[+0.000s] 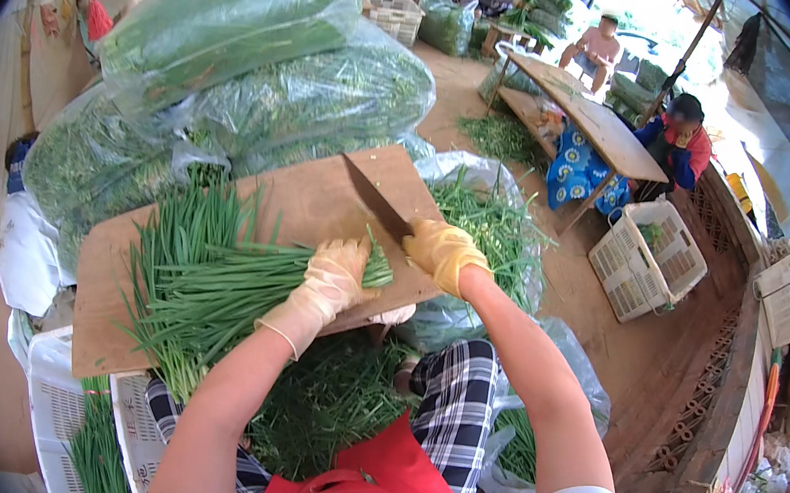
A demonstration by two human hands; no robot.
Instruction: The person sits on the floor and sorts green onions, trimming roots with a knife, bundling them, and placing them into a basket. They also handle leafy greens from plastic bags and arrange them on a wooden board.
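Note:
My gloved left hand (337,269) presses around a bunch of green Chinese chives (233,285) lying on a wooden board (111,299). The cut ends of the bunch (380,268) stick out to the right of my fingers. More chives (193,220) lie loose on the board's left part, some hanging over its near edge. In my gloved right hand (445,254) is the handle of a large knife; its dark blade (377,198) points up and to the left, apart from the bunch.
Plastic bags stuffed with greens (236,31) are piled behind the board. An open bag of trimmings (481,220) stands at its right. A white crate (87,423) holds chives at lower left. Another crate (647,261) stands on the right, near a table (578,106) and a seated person (682,138).

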